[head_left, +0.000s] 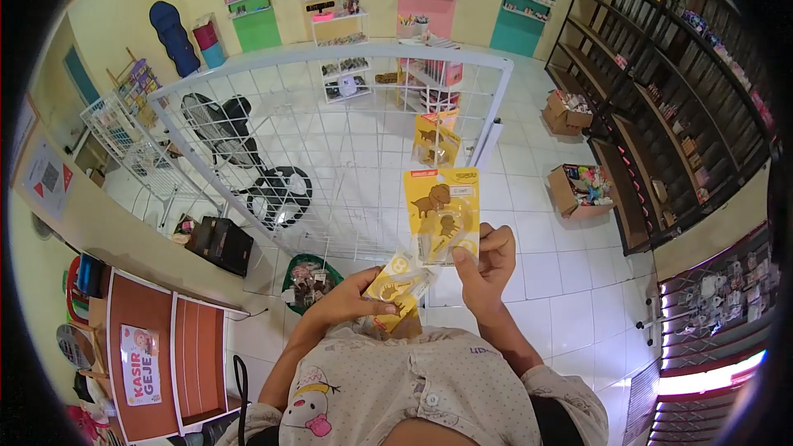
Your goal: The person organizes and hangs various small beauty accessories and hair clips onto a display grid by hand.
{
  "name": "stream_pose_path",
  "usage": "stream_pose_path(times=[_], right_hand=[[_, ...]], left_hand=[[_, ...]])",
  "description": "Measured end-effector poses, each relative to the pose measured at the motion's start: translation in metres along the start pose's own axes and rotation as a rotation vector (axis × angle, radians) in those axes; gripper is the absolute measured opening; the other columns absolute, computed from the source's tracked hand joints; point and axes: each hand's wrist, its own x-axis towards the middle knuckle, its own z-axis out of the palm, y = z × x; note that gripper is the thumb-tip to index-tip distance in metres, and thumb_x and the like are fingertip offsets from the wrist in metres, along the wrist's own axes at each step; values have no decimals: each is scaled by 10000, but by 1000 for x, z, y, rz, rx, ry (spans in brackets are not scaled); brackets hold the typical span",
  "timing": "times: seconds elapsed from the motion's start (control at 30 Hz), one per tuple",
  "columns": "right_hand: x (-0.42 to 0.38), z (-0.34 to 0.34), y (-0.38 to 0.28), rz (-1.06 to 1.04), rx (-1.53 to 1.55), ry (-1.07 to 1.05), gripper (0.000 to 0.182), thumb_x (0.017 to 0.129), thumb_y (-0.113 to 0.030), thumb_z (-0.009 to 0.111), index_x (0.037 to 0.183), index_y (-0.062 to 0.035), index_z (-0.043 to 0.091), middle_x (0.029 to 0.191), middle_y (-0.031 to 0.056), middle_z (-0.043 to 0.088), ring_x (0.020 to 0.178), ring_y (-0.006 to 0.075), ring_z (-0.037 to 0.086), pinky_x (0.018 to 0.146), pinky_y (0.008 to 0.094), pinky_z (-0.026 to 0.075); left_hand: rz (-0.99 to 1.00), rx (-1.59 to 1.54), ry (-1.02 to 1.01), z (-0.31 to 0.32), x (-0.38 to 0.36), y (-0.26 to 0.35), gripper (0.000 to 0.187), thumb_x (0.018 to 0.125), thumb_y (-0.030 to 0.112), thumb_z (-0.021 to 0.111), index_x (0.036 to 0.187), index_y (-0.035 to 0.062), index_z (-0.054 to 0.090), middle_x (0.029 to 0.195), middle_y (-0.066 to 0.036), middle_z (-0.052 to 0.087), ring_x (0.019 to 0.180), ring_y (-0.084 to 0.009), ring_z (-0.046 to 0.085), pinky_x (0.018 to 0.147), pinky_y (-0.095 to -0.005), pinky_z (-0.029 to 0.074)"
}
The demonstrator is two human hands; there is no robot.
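My right hand (pixel 487 260) pinches the lower right corner of a yellow blister pack (pixel 442 206), which stands upright with brown animal figures printed on its card. My left hand (pixel 357 297) is closed on another yellow blister pack (pixel 398 287), tilted and close to my shirt, with its printing upside down. Beyond the right-hand pack, a similar yellow pack (pixel 436 140) is at the white wire grid rack (pixel 347 128). The held pack overlaps its lower edge in this view.
A green basket (pixel 301 306) of packaged goods sits at the foot of the rack. Behind the grid is a black standing fan (pixel 219 128). Cardboard boxes (pixel 580 190) and dark shelves (pixel 644 132) line the right side. A red-brown counter (pixel 149 314) stands at left.
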Motion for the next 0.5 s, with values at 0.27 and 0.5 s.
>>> stream_pose_path(times=[0.27,0.5], right_hand=[[18,-6,11,-10,-140,22,245,796,68,598,853,-40,386,832,92,542,745,94,515,675,232,455],[55,-6,62,272,-91,169,221,844,-23,612,907,-10,401,891,107,534,697,142,581,605,267,517]], left_hand=[[26,-109,114,9,-5,8,589,753,68,725,1266,-12,447,1137,-66,586,1020,-129,564,892,-272,439],[155,-188,357,6,8,7,448,788,20,671,1189,-18,476,1042,-89,612,912,-147,614,804,-282,500]])
